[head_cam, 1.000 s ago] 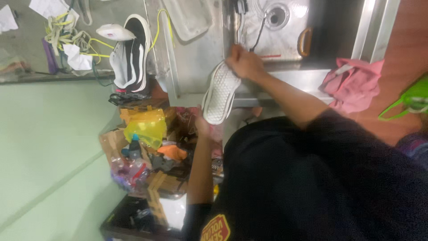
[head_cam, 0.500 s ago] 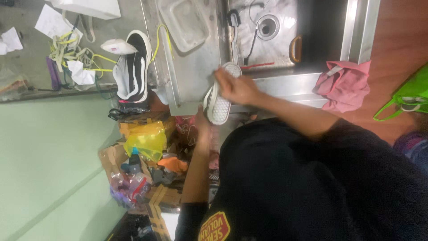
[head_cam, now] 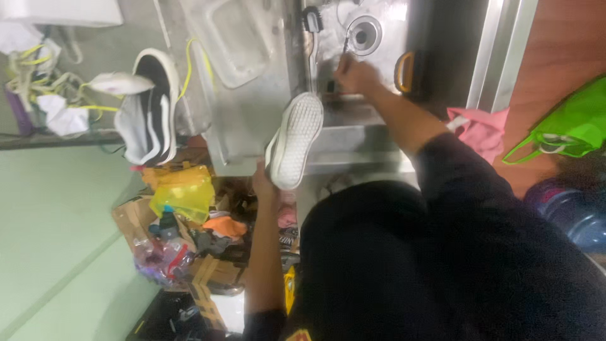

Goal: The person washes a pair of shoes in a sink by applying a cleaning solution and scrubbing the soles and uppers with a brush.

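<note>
Left hand [head_cam: 262,183] grips white shoe [head_cam: 295,142] sole-up at the sink [head_cam: 379,126] edge, keeping drips off the bench. Right hand [head_cam: 355,74] is closed on something dark by the drain [head_cam: 365,35]; can't identify it.

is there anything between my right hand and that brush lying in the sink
Nothing visible. The right hand is down in the sink, just past the brush, with only bare metal between them. The left hand holds the shoe clear, outside the basin.

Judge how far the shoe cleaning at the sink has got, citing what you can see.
Done: a black shoe lies on the counter. In hand: the left hand holds a white-soled shoe sole-up; the right hand reaches into the sink near the brush. Left: scrubbing that sole, probably.
</note>
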